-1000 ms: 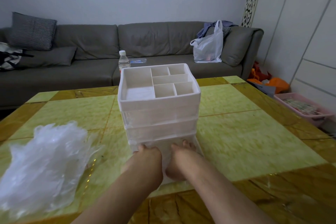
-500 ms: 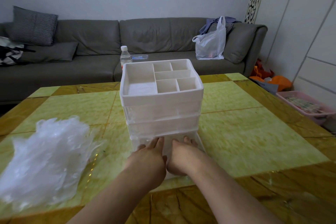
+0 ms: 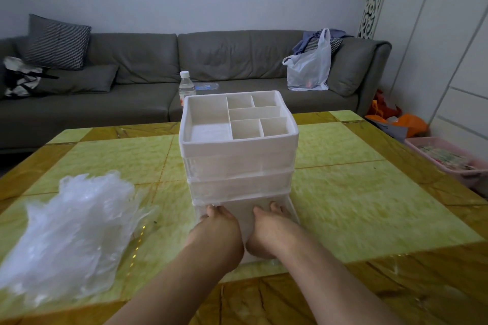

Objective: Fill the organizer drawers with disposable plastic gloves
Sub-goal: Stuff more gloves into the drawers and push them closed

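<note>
Where the table [image 3: 343, 192] fills my view, I log it first: glossy top, yellow-green marbled panels framed by amber-brown bands. On it, centre: a white drawer organizer [image 3: 239, 145], its top tray split into one large and five small compartments, translucent drawers stacked beneath. The bottom drawer [image 3: 244, 210] stands pulled out toward me. My left hand [image 3: 217, 229] and right hand [image 3: 266, 229] lie side by side in it, palms down, fingers stretched forward and flat on its contents; I cannot tell what lies under them. Left of the organizer, well apart from it: a loose heap of clear disposable plastic gloves [image 3: 71, 235] on the tabletop. Behind the organizer, just beside its far left corner: a clear water bottle [image 3: 186, 87] with a white cap. Room beyond: a grey sofa [image 3: 211, 60] along a pale wall, a houndstooth cushion [image 3: 56, 42] at its left end, a white plastic bag [image 3: 310, 66] at its right. Floor, right: a pink basket [image 3: 449, 158], orange bags [image 3: 398, 119].
</note>
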A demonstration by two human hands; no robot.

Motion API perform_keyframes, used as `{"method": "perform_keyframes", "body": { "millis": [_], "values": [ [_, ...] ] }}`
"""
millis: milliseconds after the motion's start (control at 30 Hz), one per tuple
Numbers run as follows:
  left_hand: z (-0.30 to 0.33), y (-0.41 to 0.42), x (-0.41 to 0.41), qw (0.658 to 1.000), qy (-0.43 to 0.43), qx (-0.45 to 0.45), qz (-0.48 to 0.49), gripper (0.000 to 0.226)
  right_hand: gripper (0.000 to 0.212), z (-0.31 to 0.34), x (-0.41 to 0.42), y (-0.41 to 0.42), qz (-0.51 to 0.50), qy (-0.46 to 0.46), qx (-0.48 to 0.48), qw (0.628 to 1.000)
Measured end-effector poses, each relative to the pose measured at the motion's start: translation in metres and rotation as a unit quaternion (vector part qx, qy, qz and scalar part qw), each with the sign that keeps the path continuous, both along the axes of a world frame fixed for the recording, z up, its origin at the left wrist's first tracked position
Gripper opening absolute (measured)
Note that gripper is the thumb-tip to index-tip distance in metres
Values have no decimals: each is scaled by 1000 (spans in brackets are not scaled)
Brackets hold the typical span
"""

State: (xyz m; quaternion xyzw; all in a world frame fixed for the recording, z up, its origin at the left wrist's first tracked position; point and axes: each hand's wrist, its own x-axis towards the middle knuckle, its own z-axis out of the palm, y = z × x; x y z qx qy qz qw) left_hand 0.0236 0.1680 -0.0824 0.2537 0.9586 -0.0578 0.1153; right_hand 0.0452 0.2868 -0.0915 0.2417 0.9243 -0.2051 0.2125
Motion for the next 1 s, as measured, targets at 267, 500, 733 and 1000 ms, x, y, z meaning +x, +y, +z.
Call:
{"method": "perform_keyframes", "body": {
  "millis": [267,500,733,1000],
  "values": [
    [-4,-12,1,993,46,78,-71,78,87,0,-2,0,4,-21,2,1000],
    [-18,1,-12,995,25,96,-23,59,81,3,2,0,0,5,-2,1000],
    [-18,5,-18,997,47,53,-14,52,83,0,1,2,4,3,9,1000],
    [15,-16,8,992,70,62,-90,54,89,-2,-3,4,3,-33,7,999]
  ]
}}
